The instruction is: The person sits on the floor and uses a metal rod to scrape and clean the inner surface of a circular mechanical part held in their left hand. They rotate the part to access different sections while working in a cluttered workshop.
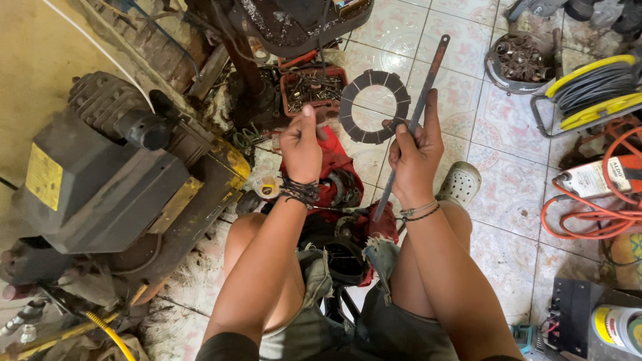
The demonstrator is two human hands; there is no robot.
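While I sit low on the tiled floor (468, 140), both of my hands are up near the middle of the frame. My left hand (302, 144) is closed, thumb pointing up, and it pinches the left edge of a flat grey ring (374, 105) with little slots all around it. My right hand (416, 155) is also closed — it is wrapped around a long thin metal bar (420, 107).

That bar is the long thing to watch. It leans from the lower middle of the frame, down near my knees, up to the upper right, and its top end goes well past the ring. It passes just beside the right edge of the ring, and I cannot tell if the two are touching there. So the ring sits between my two hands, a bit above them, and both hands are about the same way from it — the left one has it, the right one is just beside it.

Below my hands is a red machine part (338, 177) between my legs. At the left of the frame is a big dark motor (100, 180). Above my left hand is a red tray of small metal bits (314, 87). At the right are an orange cord (595, 220) and a yellow cable reel (595, 87).
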